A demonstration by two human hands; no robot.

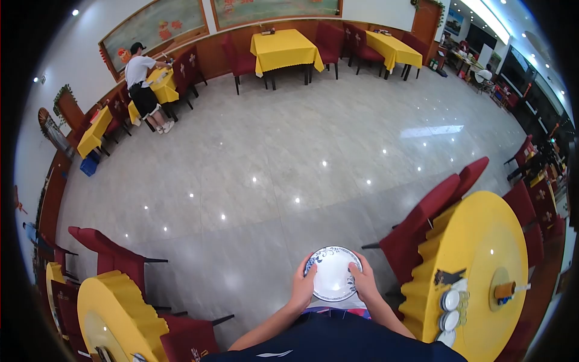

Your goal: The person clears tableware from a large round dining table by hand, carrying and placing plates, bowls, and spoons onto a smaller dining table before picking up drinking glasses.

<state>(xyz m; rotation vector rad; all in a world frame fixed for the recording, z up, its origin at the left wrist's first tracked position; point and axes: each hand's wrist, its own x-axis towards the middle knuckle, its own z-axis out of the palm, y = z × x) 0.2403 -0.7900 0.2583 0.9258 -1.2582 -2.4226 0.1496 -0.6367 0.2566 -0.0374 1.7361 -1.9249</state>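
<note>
A round white plate [333, 274] with a blue floral rim is held in front of my body, its face up. My left hand [303, 283] grips its left edge with the thumb over the rim. On the right edge, my right hand [363, 282] holds the plate the same way. Whether more plates lie under this one cannot be seen. Below the plate is my dark shirt [338, 338].
A round yellow table [482, 241] with stacked dishes [449, 300] and red chairs [416, 226] stands at right. Another yellow table [114, 308] is at lower left. Grey tiled floor [259, 157] stretches ahead. A person [142, 81] leans over a far-left table.
</note>
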